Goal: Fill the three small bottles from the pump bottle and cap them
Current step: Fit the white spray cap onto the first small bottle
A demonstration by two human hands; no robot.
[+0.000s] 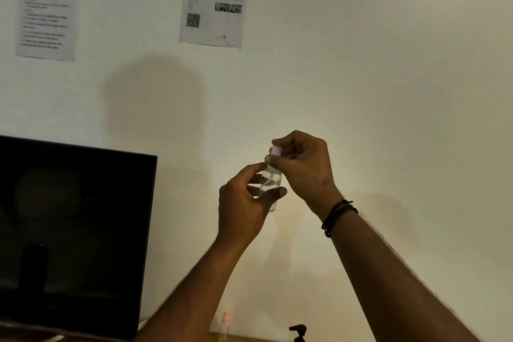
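Held small bottle (271,186) upright at chest height, left hand (244,203) fingers pinching its body to steady it. Right hand (302,164) fingers pinched white cap (276,150) on top, probably screwing it. Pump bottle (298,332) below on worktop.

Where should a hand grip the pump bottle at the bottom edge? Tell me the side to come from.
Judging from the little that shows, only the black pump head of the pump bottle is visible, its spout pointing left; the body is cut off below. Likely best to come from the right, clear of the spout, and wrap the body under the head, away from the pink-capped small bottle.
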